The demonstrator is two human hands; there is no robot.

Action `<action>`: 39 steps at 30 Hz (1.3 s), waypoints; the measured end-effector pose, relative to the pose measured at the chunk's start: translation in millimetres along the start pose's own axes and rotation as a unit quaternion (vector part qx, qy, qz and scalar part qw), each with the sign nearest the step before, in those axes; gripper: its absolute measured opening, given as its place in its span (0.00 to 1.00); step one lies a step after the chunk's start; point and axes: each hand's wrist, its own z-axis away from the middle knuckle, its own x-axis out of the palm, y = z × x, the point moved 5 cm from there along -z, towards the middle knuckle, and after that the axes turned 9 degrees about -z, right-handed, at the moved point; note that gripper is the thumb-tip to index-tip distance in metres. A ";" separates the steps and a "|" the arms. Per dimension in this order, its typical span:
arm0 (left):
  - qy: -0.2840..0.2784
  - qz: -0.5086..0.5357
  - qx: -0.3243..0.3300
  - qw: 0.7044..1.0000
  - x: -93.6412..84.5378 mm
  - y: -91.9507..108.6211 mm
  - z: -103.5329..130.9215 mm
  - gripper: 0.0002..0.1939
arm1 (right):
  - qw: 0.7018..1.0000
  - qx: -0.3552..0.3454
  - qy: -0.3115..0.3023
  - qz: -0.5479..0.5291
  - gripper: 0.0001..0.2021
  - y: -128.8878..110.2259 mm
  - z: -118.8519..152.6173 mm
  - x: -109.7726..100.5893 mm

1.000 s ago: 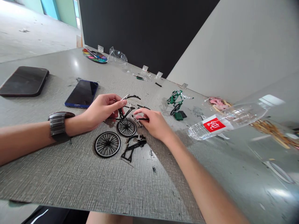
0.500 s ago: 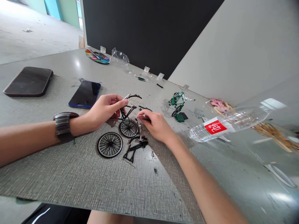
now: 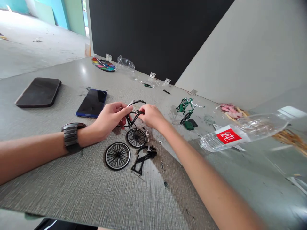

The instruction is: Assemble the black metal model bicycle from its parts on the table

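Note:
My left hand (image 3: 115,117) pinches the black frame of a model bicycle (image 3: 131,121), with a silvery rod showing at the fingertips and a curved black mudguard (image 3: 139,101) above. At the frame's right end, my right hand (image 3: 152,116) has its fingers closed on a small black part, mostly hidden by the fingers. Just below the hands lies a spoked toy wheel (image 3: 136,138). Closer to me are a second wheel (image 3: 118,156) and a black piece with a fork-like end (image 3: 144,159). Small silvery handlebars (image 3: 146,134) lie beside the upper wheel.
A green model bicycle (image 3: 185,108) stands to the right, near a clear plastic bottle (image 3: 254,127). Two dark phone-like slabs, one black (image 3: 39,92) and one blue-edged (image 3: 91,103), lie left. A paint palette (image 3: 104,65) and clear plastic packaging (image 3: 126,65) sit at the back.
My right hand has moved up and left, away from the lower parts, to the frame in my left hand. The whole view has shifted slightly.

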 end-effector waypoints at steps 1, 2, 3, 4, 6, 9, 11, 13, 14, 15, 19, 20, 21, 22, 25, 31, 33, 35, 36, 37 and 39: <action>-0.002 0.001 0.001 1.000 -0.2 -0.8 -0.4 0.17 | 1.000 -0.001 -0.004 0.001 0.07 -0.2 0.0 2.0; -0.004 0.003 0.003 1.000 -0.4 -1.4 -0.8 0.17 | 1.000 -0.006 0.003 0.004 0.06 -0.1 2.0 2.2; -0.006 0.005 0.006 1.000 -0.7 -1.9 -1.0 0.17 | 1.000 -0.016 0.016 0.006 0.05 0.2 6.1 0.9; -0.007 0.007 0.009 1.000 -1.0 -2.2 -1.2 0.16 | 0.999 -0.028 0.029 0.005 0.04 0.8 11.9 -1.2; -0.007 0.011 0.014 1.000 -1.5 -2.5 -1.2 0.16 | 0.998 -0.043 0.045 -0.014 0.05 3.8 27.3 -6.6; -0.011 0.018 0.025 0.999 -1.0 -1.5 -1.1 0.15 | 0.993 -0.037 0.065 -0.089 0.07 12.0 53.2 -17.0; -0.017 0.028 0.033 0.999 0.2 -0.2 -1.0 0.15 | 0.989 -0.016 0.070 -0.126 0.10 19.3 67.0 -21.4; -0.019 0.033 0.036 0.999 1.1 1.1 -0.8 0.14 | 0.986 -0.010 0.065 -0.153 0.11 24.5 75.1 -22.9; -0.016 0.033 0.036 0.999 1.3 1.6 -0.6 0.14 | 0.985 -0.010 0.064 -0.162 0.10 26.3 77.1 -23.2; -0.014 0.031 0.036 0.999 1.3 2.0 -0.5 0.13 | 0.984 -0.013 0.065 -0.168 0.09 27.6 78.0 -23.4; -0.013 0.031 0.038 0.999 1.6 3.2 -0.1 0.13 | 0.987 -0.021 0.071 -0.145 0.07 27.8 77.2 -25.2; -0.014 0.032 0.038 0.999 1.7 3.3 0.0 0.13 | 0.989 -0.024 0.073 -0.129 0.07 26.8 77.3 -26.4; -0.015 0.032 0.037 0.999 1.9 3.2 0.3 0.12 | 0.991 -0.028 0.074 -0.112 0.06 25.4 77.8 -28.0; -0.017 0.032 0.034 0.999 2.2 2.8 0.7 0.12 | 0.992 -0.033 0.076 -0.100 0.06 23.7 78.8 -30.3; -0.014 0.027 0.029 0.999 1.9 1.8 1.9 0.13 | 0.992 -0.051 0.060 -0.096 0.07 16.8 83.1 -38.0; -0.013 0.003 0.037 0.999 1.3 1.9 2.3 0.13 | 0.974 -0.065 -0.142 -0.166 0.15 -0.8 92.8 -31.2; -0.009 -0.001 0.039 0.999 1.2 1.9 1.9 0.13 | 0.972 -0.062 -0.153 -0.166 0.15 -2.2 93.1 -26.8; -0.004 -0.004 0.042 0.999 1.0 1.9 1.7 0.13 | 0.976 -0.066 -0.139 -0.156 0.14 -1.1 91.4 -21.8; -0.003 -0.005 0.043 0.999 1.1 2.0 1.7 0.13 | 0.979 -0.070 -0.124 -0.148 0.13 0.0 90.2 -19.7; -0.002 -0.005 0.045 0.999 1.2 2.3 1.8 0.13 | 0.982 -0.076 -0.107 -0.136 0.13 1.1 88.9 -18.1; -0.003 -0.001 0.046 0.999 1.6 3.0 2.3 0.13 | 0.988 -0.089 -0.066 -0.106 0.12 2.4 87.2 -17.4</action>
